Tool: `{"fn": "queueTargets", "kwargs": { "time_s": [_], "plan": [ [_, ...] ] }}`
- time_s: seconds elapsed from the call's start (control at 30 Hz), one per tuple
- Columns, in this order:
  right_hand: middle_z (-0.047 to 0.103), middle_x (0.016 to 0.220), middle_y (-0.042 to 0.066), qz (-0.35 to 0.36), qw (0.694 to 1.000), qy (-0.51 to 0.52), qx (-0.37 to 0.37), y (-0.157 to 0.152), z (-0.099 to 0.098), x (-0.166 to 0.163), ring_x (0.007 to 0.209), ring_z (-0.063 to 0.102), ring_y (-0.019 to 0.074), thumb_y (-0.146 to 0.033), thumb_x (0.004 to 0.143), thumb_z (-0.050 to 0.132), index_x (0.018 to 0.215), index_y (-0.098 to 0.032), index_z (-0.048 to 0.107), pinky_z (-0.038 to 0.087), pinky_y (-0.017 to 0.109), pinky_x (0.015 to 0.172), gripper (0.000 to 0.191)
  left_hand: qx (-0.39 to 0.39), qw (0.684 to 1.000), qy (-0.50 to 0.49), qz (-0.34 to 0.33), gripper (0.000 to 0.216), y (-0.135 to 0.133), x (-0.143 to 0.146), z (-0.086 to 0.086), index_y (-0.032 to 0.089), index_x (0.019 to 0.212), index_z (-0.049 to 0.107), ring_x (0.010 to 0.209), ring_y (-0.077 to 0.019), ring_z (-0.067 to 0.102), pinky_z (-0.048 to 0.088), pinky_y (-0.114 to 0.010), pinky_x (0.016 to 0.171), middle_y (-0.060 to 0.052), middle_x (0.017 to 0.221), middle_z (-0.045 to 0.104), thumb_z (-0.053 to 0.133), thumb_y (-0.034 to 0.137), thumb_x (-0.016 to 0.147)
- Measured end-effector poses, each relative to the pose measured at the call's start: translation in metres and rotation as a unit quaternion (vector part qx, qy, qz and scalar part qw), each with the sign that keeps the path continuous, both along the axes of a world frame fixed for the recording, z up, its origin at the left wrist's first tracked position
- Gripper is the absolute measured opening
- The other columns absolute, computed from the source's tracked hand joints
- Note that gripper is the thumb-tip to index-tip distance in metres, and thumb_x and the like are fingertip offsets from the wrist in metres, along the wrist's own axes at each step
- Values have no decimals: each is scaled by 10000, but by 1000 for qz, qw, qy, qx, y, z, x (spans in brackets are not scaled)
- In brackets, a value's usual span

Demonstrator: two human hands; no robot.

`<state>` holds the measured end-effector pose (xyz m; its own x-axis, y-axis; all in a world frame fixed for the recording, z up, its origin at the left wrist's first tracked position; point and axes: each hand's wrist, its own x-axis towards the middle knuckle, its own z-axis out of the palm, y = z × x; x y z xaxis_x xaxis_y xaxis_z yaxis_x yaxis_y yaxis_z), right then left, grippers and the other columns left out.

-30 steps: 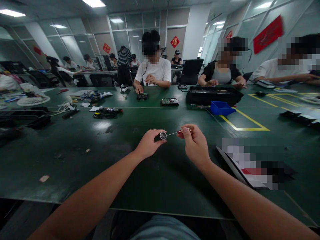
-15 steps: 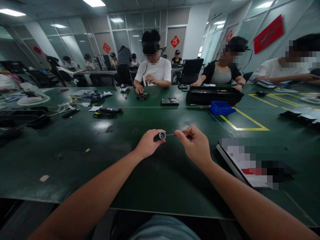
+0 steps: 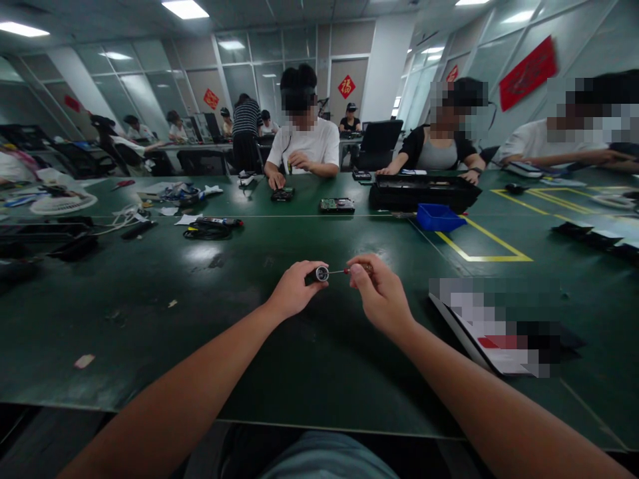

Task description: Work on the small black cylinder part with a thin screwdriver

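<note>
My left hand (image 3: 294, 291) is closed around a small dark cylinder (image 3: 319, 273) with a round silvery end face, held just above the green table (image 3: 239, 332). My right hand (image 3: 382, 296) pinches a small screwdriver (image 3: 349, 270) with a red-brown handle. Its thin metal shaft points left and its tip meets the cylinder's end face. Both hands hover at the middle of the table, close together.
A flat blurred-out object (image 3: 499, 326) lies right of my right hand. Farther off are a blue bin (image 3: 438, 217), a black tray (image 3: 422, 191), a circuit board (image 3: 337, 205), black cables (image 3: 207, 231) and yellow floor-tape lines (image 3: 486, 246). Several people sit across the table.
My right hand has shifted its fingers along the screwdriver handle and moved slightly left; the view has tilted a little. The left hand keeps the cylinder in place.
</note>
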<state>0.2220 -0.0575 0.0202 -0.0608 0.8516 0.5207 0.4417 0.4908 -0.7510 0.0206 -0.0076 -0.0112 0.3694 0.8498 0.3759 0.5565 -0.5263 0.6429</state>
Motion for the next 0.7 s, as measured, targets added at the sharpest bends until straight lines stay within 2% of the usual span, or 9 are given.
{"fn": "queueTargets", "kwargs": {
  "time_s": [0.17, 0.3, 0.37, 0.47, 0.57, 0.7],
  "plan": [
    [584, 624, -34, -1, 1000, 0, -23, -1, 1, 0, 580, 583, 161, -423, 1026, 438, 1060, -234, 626, 429, 305, 606, 269, 1, 1000, -6, 2, 349, 1, 1, 0, 239, 1191, 680, 1084, -230, 623, 457, -391, 978, -39, 1127, 705, 746, 215, 849],
    [628, 731, -17, 4, 999, 21, -31, -1, -1, 1, 698, 624, 177, -332, 1013, 434, 1207, -228, 568, 448, 317, 668, 258, 3, 1000, -16, 3, 349, 1, 1, -1, 233, 1190, 677, 1084, -222, 624, 455, -381, 971, -35, 1130, 703, 748, 211, 849],
    [631, 760, -13, 16, 999, 21, -38, 0, -3, 1, 694, 620, 175, -320, 1010, 430, 1229, -233, 557, 449, 318, 661, 269, 4, 1000, -16, 3, 345, 1, 1, -1, 235, 1191, 675, 1081, -222, 623, 456, -384, 969, -35, 1129, 702, 742, 211, 854],
    [630, 759, -9, 32, 999, 4, -42, 0, -4, 2, 676, 620, 174, -381, 1016, 446, 1181, -241, 587, 452, 316, 642, 258, 1, 1000, -9, -1, 335, 0, 0, 0, 238, 1183, 677, 1074, -225, 624, 459, -391, 970, -36, 1117, 702, 736, 204, 855],
    [638, 742, -4, 17, 999, -20, -22, 1, -3, 1, 706, 642, 185, -444, 1012, 478, 1096, -245, 624, 461, 323, 665, 260, -4, 1000, -3, -3, 329, 0, 0, 1, 239, 1181, 678, 1071, -231, 624, 466, -400, 969, -39, 1109, 702, 729, 207, 858],
    [648, 736, -2, 2, 1000, -25, -14, 1, -1, 1, 741, 667, 201, -437, 1017, 470, 1099, -247, 626, 477, 344, 715, 259, -4, 1000, -1, -1, 341, 0, 0, 1, 245, 1191, 676, 1077, -233, 624, 467, -402, 972, -39, 1114, 700, 733, 215, 856]
  ]
}}
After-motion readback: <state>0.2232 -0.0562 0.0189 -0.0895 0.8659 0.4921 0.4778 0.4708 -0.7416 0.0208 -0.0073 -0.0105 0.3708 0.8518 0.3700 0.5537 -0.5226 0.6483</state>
